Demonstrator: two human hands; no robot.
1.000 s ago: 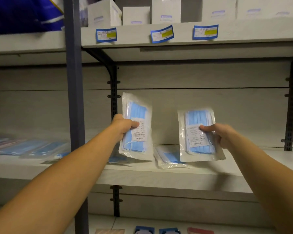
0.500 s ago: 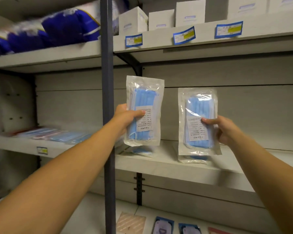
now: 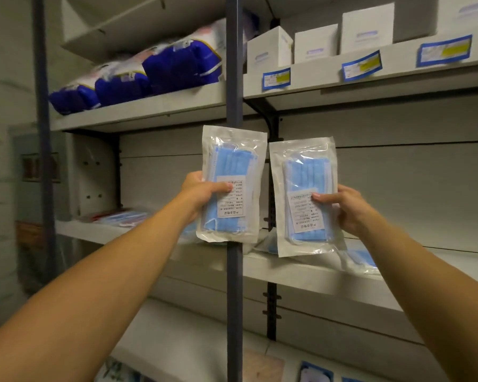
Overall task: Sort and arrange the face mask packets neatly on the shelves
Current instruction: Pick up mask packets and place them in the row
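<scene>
The left hand [image 3: 202, 193] grips one packet [image 3: 232, 186] and the right hand [image 3: 348, 208] another [image 3: 305, 197], both upright, side by side before the middle shelf [image 3: 301, 274]. Each is a clear pouch of folded blue masks with a white label, its print too small to read. More packets [image 3: 362, 259] lie on the shelf, partly hidden.

2 hands up: left hand [image 3: 202, 193] at 9 o'clock and right hand [image 3: 348, 208] at 3, each w/ 1 mask packet: left packet [image 3: 232, 186], right packet [image 3: 305, 197]. 3 white boxes [image 3: 316, 44] at 1 o'clock, 3 blue price tags [image 3: 361, 65] below them. 3 blue-white bags [image 3: 182, 64] at 11. Flat packets on the shelf [image 3: 301, 274]: too blurred to count.
</scene>
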